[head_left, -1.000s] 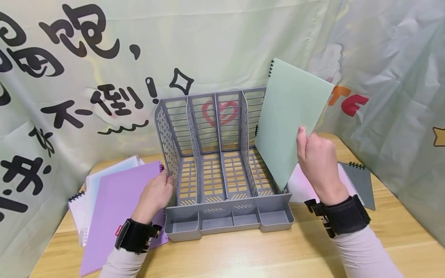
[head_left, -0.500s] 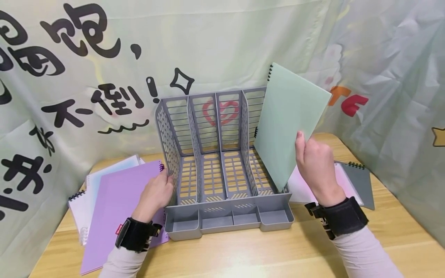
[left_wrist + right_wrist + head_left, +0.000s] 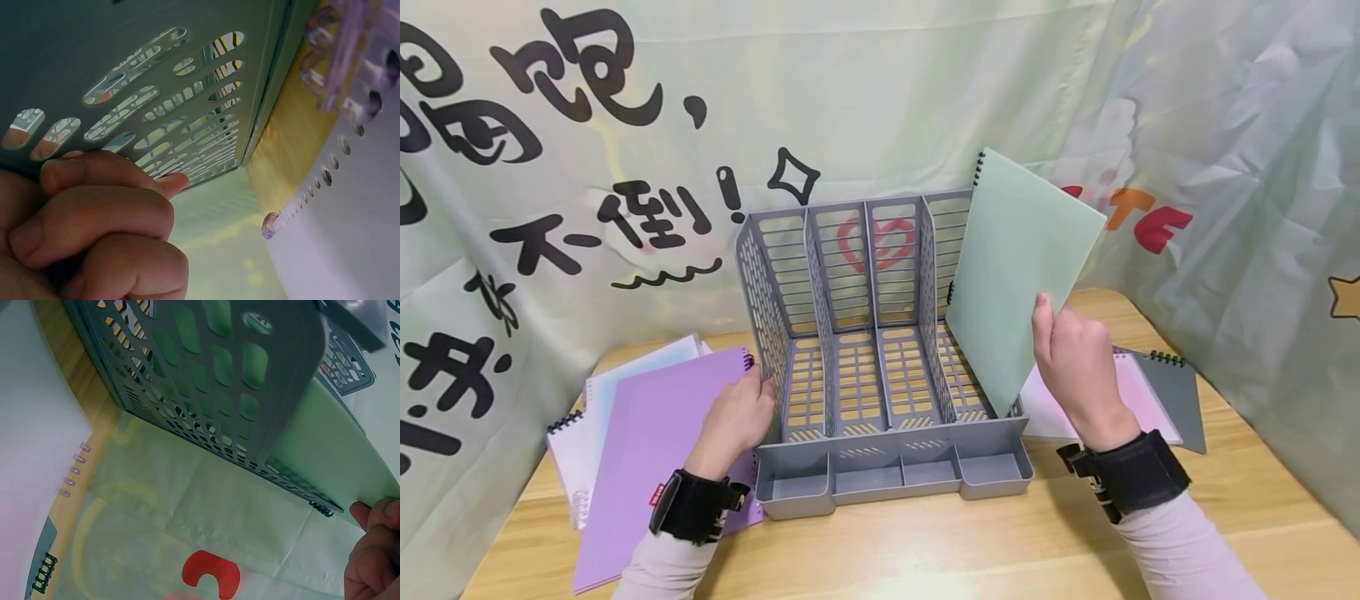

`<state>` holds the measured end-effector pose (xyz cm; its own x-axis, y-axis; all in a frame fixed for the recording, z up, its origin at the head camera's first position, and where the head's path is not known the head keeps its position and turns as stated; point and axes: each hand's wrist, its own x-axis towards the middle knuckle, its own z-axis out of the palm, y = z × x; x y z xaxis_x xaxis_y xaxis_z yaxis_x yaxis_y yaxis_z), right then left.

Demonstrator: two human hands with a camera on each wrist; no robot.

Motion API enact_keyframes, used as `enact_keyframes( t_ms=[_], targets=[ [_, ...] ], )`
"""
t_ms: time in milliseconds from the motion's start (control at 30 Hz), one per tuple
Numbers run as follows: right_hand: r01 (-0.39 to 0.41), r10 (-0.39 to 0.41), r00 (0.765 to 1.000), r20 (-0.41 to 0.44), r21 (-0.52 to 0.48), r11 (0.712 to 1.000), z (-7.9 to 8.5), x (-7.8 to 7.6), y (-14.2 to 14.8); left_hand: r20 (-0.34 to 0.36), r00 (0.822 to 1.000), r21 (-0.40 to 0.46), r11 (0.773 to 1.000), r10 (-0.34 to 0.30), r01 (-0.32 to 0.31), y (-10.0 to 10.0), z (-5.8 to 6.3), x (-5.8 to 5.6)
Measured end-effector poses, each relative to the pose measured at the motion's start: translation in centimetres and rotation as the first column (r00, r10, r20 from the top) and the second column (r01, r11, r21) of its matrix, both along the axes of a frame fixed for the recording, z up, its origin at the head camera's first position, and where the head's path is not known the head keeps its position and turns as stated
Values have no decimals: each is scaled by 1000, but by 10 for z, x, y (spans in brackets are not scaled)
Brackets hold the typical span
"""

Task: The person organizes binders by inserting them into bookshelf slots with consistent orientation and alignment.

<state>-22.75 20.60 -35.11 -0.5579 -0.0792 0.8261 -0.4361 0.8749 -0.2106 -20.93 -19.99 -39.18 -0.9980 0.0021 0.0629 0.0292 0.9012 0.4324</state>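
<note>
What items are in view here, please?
grey slatted plastic organizer: 1, grey, centre
mint spiral notebook: 1, pale green, partly in organizer's rightmost bay
purple spiral notebook: 1, purple, left
pale spiral notebooks: at least 2, bluish, white, beneath purple
pinkish spiral notebook: 1, pink, right
dark spiral notebook: 1, grey, partly beneath pinkish
wooden table: 1, tan, underneath
printed fabric backdrop: count unclear, pale green, behind
black wrist straps: 2, black, wrists
cloth sleeves: 2, pale, forearms
left hand: 1, on organizer's left wall
right hand: 1, holding mint notebook

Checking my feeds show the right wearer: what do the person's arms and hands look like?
The left hand and right hand wear no gloves. Wide black wristbands, their straps bearing small pale markings, adjoin plain, pale long sleeves.
</note>
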Motion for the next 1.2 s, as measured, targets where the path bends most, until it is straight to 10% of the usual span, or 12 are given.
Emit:
enact_keyframes(
  t_ms=[1200],
  targets=[
    [-17, 17, 999, -29, 23, 1000, -8, 4, 0, 0, 1000, -4, 1000, -12, 12, 1, 2, 0]
  ],
)
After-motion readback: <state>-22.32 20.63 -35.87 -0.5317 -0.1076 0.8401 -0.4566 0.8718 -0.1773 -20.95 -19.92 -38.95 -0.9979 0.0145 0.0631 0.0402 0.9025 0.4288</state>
